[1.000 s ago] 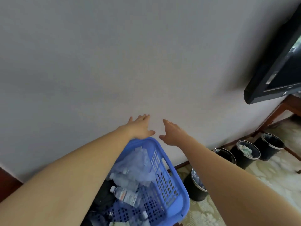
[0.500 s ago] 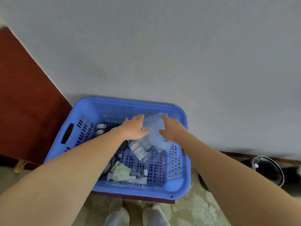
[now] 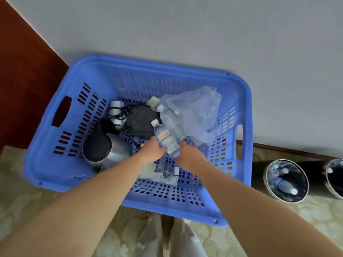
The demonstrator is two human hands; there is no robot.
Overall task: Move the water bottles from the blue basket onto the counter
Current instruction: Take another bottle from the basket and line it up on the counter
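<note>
The blue basket stands on the floor against the wall. Inside it a clear water bottle with a white cap and a label lies tilted on top of another clear bottle. A third bottle lies lower, near my wrists. My left hand and my right hand are down in the basket on either side of the labelled bottle's lower end and touch it. Their fingers curl downward, so the grip is hidden.
The basket also holds a steel kettle, its black base with a cord, and a crumpled clear plastic bag. Black bins with bottles stand on the floor at the right. Dark wooden furniture is at the left.
My view has tilted down from the wall onto the basket. Both hands have dropped from above the rim into the basket, down to the labelled bottle.
</note>
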